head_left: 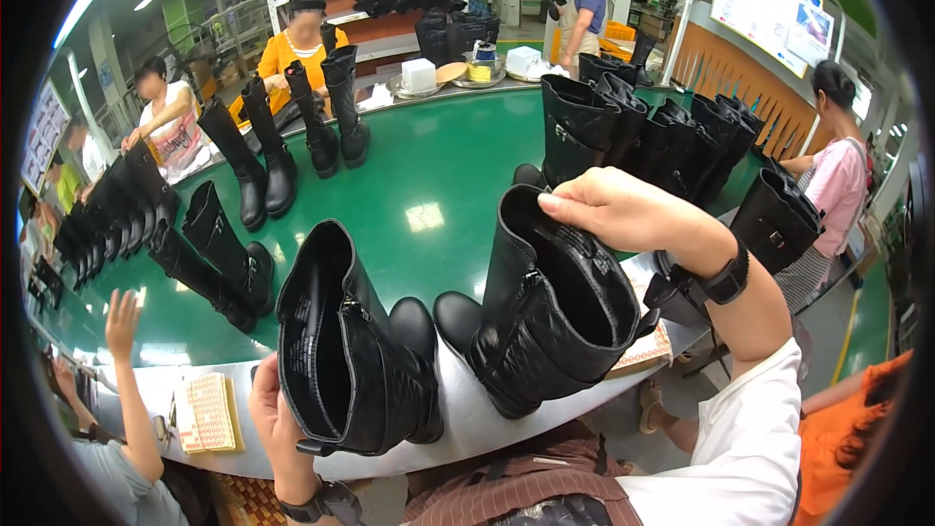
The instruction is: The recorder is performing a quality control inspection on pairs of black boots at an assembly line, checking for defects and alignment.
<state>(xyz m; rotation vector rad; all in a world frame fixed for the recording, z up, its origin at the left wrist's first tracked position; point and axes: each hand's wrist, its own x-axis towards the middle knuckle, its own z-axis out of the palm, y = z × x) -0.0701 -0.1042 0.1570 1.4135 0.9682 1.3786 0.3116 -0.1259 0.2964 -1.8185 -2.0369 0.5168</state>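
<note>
the left hand [273, 429] grasps the back rim of a black boot [355, 370] at six o'clock on the green table [429, 166]. the right hand [623, 209] pinches the shaft top of a second black boot [545, 331] at three o'clock, seemingly by thumb and fingertips.

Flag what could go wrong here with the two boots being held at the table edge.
The left boot stands at the green table's rim, steadied only by the left hand at its shaft; it could tip off. The right hand pinches the right boot by its top edge; that boot might slip and knock its neighbour.
</note>
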